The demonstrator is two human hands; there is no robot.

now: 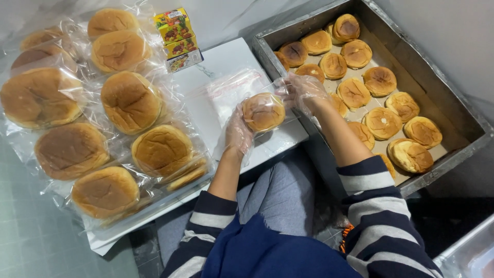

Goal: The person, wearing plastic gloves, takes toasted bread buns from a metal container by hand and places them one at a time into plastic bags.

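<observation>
Left hand (238, 133) and right hand (303, 91), gloved, both gripping.

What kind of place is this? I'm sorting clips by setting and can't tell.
Probably a small bakery's packing spot, perhaps home-run. A metal tray holds loose buns, bagged buns pile up on the left, and both gloved hands, left hand and right hand, slip a bun into a clear bag.

A small bakery packing spot: a big metal baking tray (453, 103) of buns at right, bagged buns (131, 100) stacked at left.

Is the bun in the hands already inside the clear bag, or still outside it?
Inside. Glossy plastic film covers the bun; the left hand supports it and the right hand holds the clear bag.
</observation>
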